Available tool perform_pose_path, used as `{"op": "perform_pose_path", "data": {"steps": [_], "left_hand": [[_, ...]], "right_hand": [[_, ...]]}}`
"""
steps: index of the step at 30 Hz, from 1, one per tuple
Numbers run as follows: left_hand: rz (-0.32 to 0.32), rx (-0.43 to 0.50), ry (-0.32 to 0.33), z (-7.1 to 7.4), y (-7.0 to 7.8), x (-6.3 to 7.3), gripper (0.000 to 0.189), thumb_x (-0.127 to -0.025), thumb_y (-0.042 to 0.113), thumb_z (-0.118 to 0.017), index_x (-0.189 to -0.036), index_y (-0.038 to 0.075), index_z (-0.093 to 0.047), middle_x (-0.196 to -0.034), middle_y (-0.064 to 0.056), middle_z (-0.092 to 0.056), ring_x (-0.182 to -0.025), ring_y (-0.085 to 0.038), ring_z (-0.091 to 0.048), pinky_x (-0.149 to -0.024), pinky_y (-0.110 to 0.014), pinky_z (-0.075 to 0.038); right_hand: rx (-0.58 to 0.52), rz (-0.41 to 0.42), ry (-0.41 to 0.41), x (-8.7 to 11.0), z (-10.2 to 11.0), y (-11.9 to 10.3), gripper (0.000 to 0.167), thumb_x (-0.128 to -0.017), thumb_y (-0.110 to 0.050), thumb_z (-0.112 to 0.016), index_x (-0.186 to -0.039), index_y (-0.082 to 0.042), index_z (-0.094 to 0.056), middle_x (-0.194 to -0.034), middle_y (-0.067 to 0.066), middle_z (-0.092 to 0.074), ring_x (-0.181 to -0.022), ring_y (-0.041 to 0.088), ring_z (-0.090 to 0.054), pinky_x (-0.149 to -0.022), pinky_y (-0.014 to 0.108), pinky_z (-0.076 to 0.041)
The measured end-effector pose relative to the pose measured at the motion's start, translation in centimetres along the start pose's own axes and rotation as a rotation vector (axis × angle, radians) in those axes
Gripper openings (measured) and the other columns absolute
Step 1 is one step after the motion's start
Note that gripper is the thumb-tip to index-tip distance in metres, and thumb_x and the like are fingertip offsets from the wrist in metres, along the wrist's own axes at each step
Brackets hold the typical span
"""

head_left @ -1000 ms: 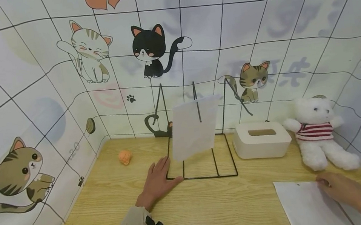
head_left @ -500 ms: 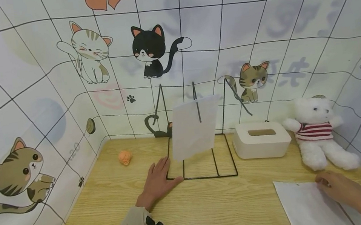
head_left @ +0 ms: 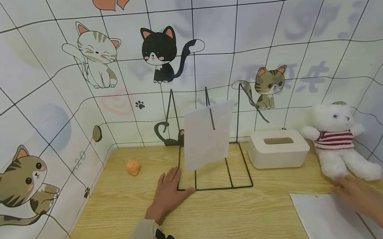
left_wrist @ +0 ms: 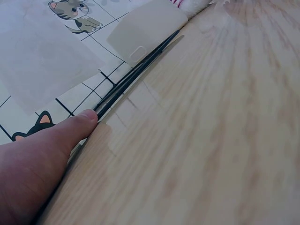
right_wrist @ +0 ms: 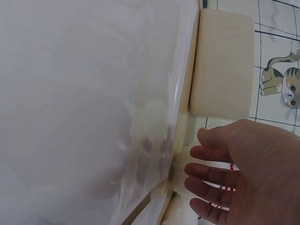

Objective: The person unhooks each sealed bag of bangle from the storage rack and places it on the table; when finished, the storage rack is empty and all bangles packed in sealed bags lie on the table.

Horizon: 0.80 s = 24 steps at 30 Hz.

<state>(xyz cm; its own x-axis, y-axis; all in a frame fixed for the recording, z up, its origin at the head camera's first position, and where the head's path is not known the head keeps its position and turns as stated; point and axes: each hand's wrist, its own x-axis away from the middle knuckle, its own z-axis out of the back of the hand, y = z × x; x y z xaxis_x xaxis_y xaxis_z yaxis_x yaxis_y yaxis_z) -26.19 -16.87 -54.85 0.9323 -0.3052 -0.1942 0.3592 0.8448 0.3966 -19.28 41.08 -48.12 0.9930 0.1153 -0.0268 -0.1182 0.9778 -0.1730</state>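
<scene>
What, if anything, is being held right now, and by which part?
Nothing, as far as the views show: the left grip only rests against the base of the wire rack; the right grip looks empty.

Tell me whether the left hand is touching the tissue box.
No, the left hand touches the near left corner of the black wire rack, and the tissue box stands past its right side.

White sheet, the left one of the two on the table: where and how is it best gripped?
The white sheet is probably best pinched at its far edge, coming from the far side: it lies flat, offering only thin edges, and the right hand is near that edge's right end.
</scene>
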Motion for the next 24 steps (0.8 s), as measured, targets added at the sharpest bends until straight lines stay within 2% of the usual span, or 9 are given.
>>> {"op": "perform_pose_path", "data": {"steps": [4, 8, 15, 20, 24], "left_hand": [[-0.008, 0.004, 0.006, 0.1, 0.0, 0.0, 0.096, -0.090, 0.071, -0.053, -0.159, 0.009, -0.027, -0.165, -0.008, -0.027, -0.154, -0.028, -0.023, -0.124, -0.054, -0.013], [-0.006, 0.007, -0.002, 0.2, 0.2, 0.1, 0.096, -0.091, 0.070, -0.053, -0.159, 0.009, -0.026, -0.165, -0.007, -0.026, -0.154, -0.028, -0.022, -0.124, -0.054, -0.013], [-0.004, 0.009, -0.021, 0.2, 0.4, 0.1, 0.096, -0.091, 0.071, -0.052, -0.159, 0.009, -0.024, -0.166, -0.008, -0.024, -0.154, -0.027, -0.020, -0.125, -0.053, -0.012], [-0.009, 0.011, -0.002, 0.0, 0.4, 0.0, 0.096, -0.091, 0.070, -0.053, -0.159, 0.008, -0.025, -0.166, -0.008, -0.025, -0.154, -0.027, -0.021, -0.125, -0.053, -0.012], [-0.001, 0.006, -0.006, 0.0, 0.3, 0.0, 0.097, -0.090, 0.071, -0.053, -0.159, 0.009, -0.025, -0.166, -0.007, -0.025, -0.154, -0.027, -0.021, -0.125, -0.053, -0.012]], "right_hand": [[0.004, 0.068, 0.078, -0.4, -0.2, -1.1, 0.025, -0.097, -0.022, -0.064, -0.105, 0.001, -0.068, -0.097, 0.015, -0.069, -0.088, 0.038, -0.065, -0.076, 0.056, -0.053], [-0.013, 0.162, 0.203, -1.3, -0.4, -2.2, 0.015, -0.095, -0.017, -0.066, -0.100, -0.003, -0.070, -0.093, 0.012, -0.071, -0.083, 0.033, -0.065, -0.073, 0.053, -0.053], [-0.174, 0.144, 0.178, -3.1, -0.5, -5.6, 0.025, -0.100, -0.025, -0.062, -0.108, -0.002, -0.068, -0.099, 0.016, -0.071, -0.093, 0.036, -0.065, -0.071, 0.053, -0.054], [-0.168, 0.262, 0.301, -5.1, -1.2, -8.6, 0.016, -0.094, -0.018, -0.069, -0.102, -0.004, -0.070, -0.092, 0.011, -0.072, -0.085, 0.030, -0.067, -0.067, 0.047, -0.054], [-0.194, 0.314, 0.344, -6.6, -1.8, -11.1, 0.014, -0.094, -0.015, -0.068, -0.102, -0.004, -0.071, -0.095, 0.012, -0.073, -0.087, 0.030, -0.068, -0.073, 0.049, -0.055]]}}
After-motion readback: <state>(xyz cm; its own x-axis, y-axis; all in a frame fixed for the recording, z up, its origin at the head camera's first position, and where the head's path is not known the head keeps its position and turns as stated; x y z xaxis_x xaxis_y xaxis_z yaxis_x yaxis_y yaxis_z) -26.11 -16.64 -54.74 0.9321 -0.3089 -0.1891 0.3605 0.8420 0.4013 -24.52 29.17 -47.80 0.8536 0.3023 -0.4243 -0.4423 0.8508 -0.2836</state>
